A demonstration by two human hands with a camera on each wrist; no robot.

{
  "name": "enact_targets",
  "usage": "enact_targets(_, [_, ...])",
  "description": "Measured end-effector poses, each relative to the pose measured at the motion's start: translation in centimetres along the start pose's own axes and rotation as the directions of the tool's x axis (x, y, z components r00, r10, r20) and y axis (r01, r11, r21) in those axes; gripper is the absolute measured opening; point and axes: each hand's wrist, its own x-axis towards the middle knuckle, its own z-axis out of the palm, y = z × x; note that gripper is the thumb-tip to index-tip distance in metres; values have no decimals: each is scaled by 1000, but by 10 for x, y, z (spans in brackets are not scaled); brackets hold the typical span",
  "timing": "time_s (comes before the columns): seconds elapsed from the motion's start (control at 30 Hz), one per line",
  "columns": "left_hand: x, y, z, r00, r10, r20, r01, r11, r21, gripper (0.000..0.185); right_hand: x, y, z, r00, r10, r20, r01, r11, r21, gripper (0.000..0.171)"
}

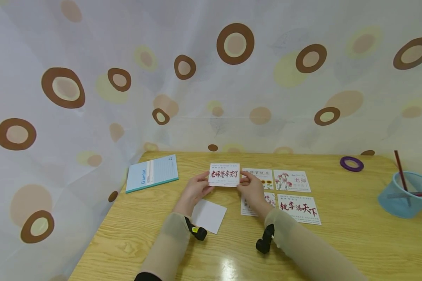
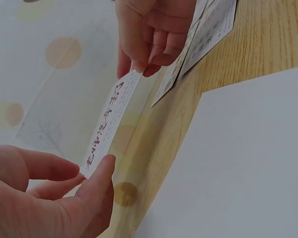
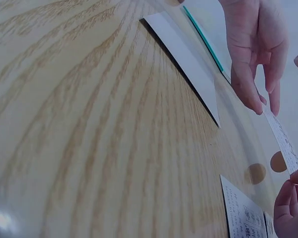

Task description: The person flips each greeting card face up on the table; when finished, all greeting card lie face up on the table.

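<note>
Both hands hold up one white card (image 1: pixel 224 175) printed with dark red brush characters, raised over the table. My left hand (image 1: pixel 194 190) pinches its left edge between thumb and fingers, and my right hand (image 1: pixel 252 192) pinches the right edge. In the left wrist view the card (image 2: pixel 111 124) is stretched between the left hand (image 2: pixel 54 198) and the right hand (image 2: pixel 156 34). Beneath the left forearm lies a blank white card (image 1: pixel 210 216). Under and beside the right hand are several printed cards, among them a sunflower card (image 1: pixel 266 182) and a carnation card (image 1: pixel 291 181).
A card with red characters (image 1: pixel 299 209) lies by the right forearm. At the back left is a blue notebook (image 1: pixel 152 173). A purple ring (image 1: pixel 351 164) lies at the back right, and a blue bucket (image 1: pixel 395 199) with pencils stands at the right edge. A patterned curtain (image 1: pixel 204 93) hangs behind.
</note>
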Motion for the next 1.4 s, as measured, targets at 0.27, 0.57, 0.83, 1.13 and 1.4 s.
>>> enact_targets(0.27, [0,3,1,1000,-19,-6,19,1000,23,51,0,-3,-2,1000,-2,21,3,998,-63,58])
enact_targets(0.57, [3,2,-1,1000,-25,2,25,999,47,48,3,-4,-3,999,22,29,-20,996,-82,58])
enact_targets(0.83, [1,3,-1,999,-35,5,35,998,43,50,9,-1,-1,999,33,2,-32,989,-143,56])
enact_targets(1.13, [-1,4,-1,999,-52,12,51,997,59,53,13,2,-1,1000,18,-5,-19,985,-172,52])
enact_targets(1.4, [1,3,-1,998,-60,13,59,995,79,54,11,3,-1,1000,17,1,-16,987,-160,50])
